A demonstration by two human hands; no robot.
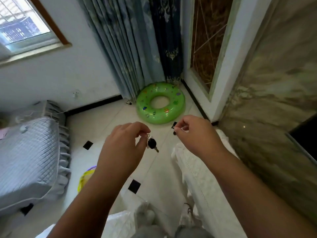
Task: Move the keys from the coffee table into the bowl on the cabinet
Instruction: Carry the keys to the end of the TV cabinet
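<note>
My left hand (123,143) pinches the ring of the keys (152,144), a black key fob with a small metal key that dangles below my fingertips above the tiled floor. My right hand (193,133) is held up at the same height to the right, its fingers curled with thumb and forefinger pinched together; I cannot tell whether it holds anything. No bowl, cabinet top or coffee table shows clearly in this view.
A green inflatable swim ring (160,103) lies on the floor by the blue curtains (130,48). A sofa with a grey quilted cover (29,152) fills the left. White-covered furniture (197,169) stands at right along a marble wall (274,100). My feet (187,215) are below.
</note>
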